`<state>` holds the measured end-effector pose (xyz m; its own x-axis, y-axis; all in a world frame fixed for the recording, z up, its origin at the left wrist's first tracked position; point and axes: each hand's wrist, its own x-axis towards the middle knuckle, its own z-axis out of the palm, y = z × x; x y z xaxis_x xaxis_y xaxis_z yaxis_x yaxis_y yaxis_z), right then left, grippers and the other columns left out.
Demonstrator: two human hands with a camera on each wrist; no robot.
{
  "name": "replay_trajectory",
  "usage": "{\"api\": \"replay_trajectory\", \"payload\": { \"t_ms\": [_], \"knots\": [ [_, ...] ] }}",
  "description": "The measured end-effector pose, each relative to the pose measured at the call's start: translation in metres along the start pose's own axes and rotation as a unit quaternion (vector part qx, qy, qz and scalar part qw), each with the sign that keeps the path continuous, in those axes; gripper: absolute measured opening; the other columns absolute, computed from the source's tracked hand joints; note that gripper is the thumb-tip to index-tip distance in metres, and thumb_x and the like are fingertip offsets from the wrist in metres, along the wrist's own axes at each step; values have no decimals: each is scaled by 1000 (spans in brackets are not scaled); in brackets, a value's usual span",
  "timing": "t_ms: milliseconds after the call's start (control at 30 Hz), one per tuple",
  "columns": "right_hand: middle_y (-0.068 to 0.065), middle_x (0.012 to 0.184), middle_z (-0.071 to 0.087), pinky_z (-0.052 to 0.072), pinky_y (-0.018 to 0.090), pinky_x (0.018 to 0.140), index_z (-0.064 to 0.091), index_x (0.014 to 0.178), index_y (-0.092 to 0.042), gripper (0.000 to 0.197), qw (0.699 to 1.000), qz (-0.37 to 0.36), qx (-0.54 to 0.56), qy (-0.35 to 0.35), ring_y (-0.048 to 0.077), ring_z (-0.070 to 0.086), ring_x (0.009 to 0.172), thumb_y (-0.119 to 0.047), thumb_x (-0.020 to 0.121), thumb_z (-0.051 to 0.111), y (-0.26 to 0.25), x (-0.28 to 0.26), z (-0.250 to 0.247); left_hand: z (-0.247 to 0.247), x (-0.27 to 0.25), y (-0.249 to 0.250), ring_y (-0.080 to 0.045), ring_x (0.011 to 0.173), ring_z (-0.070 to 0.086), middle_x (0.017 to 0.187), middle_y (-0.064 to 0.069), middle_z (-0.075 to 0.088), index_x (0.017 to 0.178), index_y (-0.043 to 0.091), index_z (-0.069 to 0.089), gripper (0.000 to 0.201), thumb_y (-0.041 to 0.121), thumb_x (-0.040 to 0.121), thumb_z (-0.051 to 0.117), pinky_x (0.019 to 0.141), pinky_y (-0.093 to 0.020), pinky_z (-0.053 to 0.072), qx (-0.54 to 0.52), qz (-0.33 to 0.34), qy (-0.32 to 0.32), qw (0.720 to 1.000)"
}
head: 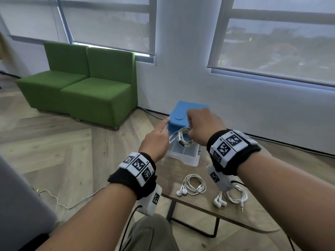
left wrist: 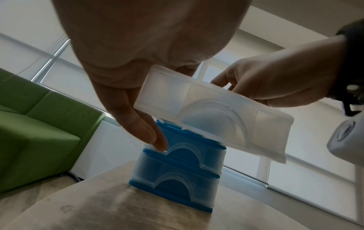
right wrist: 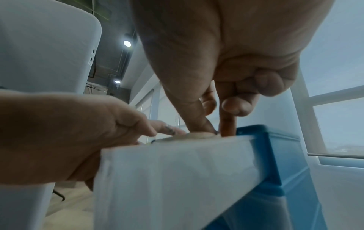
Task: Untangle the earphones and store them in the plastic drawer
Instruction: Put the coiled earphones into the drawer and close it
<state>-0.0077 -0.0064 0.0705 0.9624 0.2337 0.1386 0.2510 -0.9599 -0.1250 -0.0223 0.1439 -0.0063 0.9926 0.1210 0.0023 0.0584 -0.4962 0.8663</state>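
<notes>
A green two-seat sofa (head: 81, 84) stands on the wood floor at ten o'clock in the head view, under the blinds. Nearer, a low wooden table (head: 203, 211) reaches from the centre toward five o'clock. At its far end, at twelve o'clock from the forearms, sits the blue plastic drawer unit (head: 183, 113), its top translucent drawer (head: 183, 153) pulled out toward the person. The right hand (head: 203, 129) hangs over that open drawer at one o'clock, thumb and forefinger pinching a coiled white set of earphones (head: 183, 138) down into it, the other fingers curled. The left hand (head: 155, 142), at eleven o'clock of the drawer, stretches its forefinger to the unit's front corner, while the left wrist view shows its thumb laid along the drawer's side; the remaining fingers are hidden. Two more coiled earphone sets lie on the table at six o'clock of the drawer, one (head: 193, 184) left, one (head: 233, 195) right, apart from each other
</notes>
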Motion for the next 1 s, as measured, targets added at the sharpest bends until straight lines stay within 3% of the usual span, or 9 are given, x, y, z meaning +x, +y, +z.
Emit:
{"api": "replay_trajectory", "payload": {
  "t_ms": [67, 267, 400, 533, 633, 767, 867, 933, 1000],
  "knots": [
    [4, 93, 55, 47, 37, 72, 53, 91, -17, 14, 1000, 0, -22, 5, 27, 57, 83, -6, 86, 60, -5, -2, 4, 0, 1, -1, -25, 76, 55, 121, -8, 67, 147, 54, 40, 67, 36, 85, 20, 71, -39, 38, 3, 0, 2, 1000],
    [1, 78, 37, 41, 37, 72, 44, 89, -18, 16, 994, -23, -104, -1, 27, 49, 79, -12, 93, 59, -11, -8, 10, 0, 3, -3, -22, 68, 50, 111, -12, 66, 147, 53, 40, 62, 32, 91, 22, 66, -38, 37, 12, -2, 0, 1000],
    [-2, 78, 47, 41, 33, 67, 53, 81, -19, 13, 997, -32, -75, 12, 23, 52, 74, -18, 92, 59, 1, -7, 5, 2, 7, -5, -25, 75, 54, 129, -3, 65, 145, 52, 42, 69, 38, 81, 19, 69, -38, 35, 7, -1, 5, 1000],
    [-11, 75, 59, 46, 29, 63, 63, 64, -28, 23, 994, -89, 43, -56, 10, 58, 75, -39, 79, 76, 15, -7, 2, 0, 5, -3, -26, 76, 53, 116, -16, 67, 144, 54, 44, 61, 33, 90, 25, 71, -38, 38, 1, -4, 13, 1000],
    [-11, 81, 60, 50, 33, 63, 69, 73, -27, 25, 989, -105, -27, -104, 12, 60, 80, -48, 71, 83, 17, -7, 10, 1, 5, -5, -24, 74, 53, 111, -16, 67, 143, 52, 46, 59, 31, 91, 25, 68, -36, 39, -2, 1, 20, 1000],
    [-2, 89, 64, 45, 31, 64, 70, 78, -24, 17, 990, -94, -78, -70, 21, 63, 81, -39, 80, 77, 15, -4, 17, 3, 10, -9, -18, 64, 50, 107, -8, 66, 143, 49, 45, 56, 29, 95, 24, 57, -33, 33, 18, 12, 20, 1000],
    [1, 83, 56, 43, 35, 67, 53, 66, -23, 28, 991, -74, -97, -51, 23, 57, 73, -33, 87, 69, 10, -5, 17, 2, 9, -10, -19, 65, 52, 91, -7, 62, 143, 53, 45, 54, 25, 100, 28, 58, -33, 33, 11, 9, 28, 1000],
    [-1, 74, 44, 39, 35, 70, 39, 63, -23, 39, 991, -71, -112, -28, 22, 48, 69, -30, 90, 66, 9, -5, 17, 2, 9, -9, -19, 67, 53, 91, -8, 60, 142, 54, 45, 53, 26, 100, 29, 60, -34, 35, 8, 9, 27, 1000],
    [-3, 71, 34, 36, 36, 73, 38, 68, -21, 37, 989, -70, -127, -6, 22, 44, 71, -29, 94, 62, 7, -3, 17, 2, 9, -10, -19, 69, 52, 93, -8, 59, 142, 55, 45, 53, 26, 100, 29, 63, -35, 35, 7, 10, 26, 1000]
  ]
}}
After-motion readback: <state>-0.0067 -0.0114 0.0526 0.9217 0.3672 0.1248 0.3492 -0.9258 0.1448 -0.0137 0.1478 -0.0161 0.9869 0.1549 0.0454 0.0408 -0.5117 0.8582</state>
